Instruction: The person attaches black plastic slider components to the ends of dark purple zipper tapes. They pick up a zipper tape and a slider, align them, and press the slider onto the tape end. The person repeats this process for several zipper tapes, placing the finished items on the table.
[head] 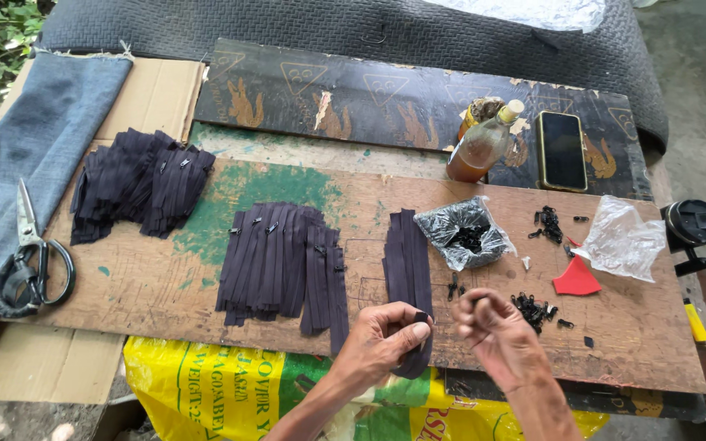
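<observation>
My left hand pinches the top end of a dark zipper strip that hangs over the near edge of the wooden board. My right hand is closed just right of it, fingertips curled around something too small to make out. A short stack of dark zipper strips lies just beyond my hands. A wider pile of zipper strips with sliders lies to the left, and another heap sits at the far left. Small black sliders are scattered beside my right hand.
A plastic bag of black sliders, more loose sliders, a clear bag and a red scrap lie right. A bottle of amber liquid and a phone stand behind. Scissors rest on blue denim at left.
</observation>
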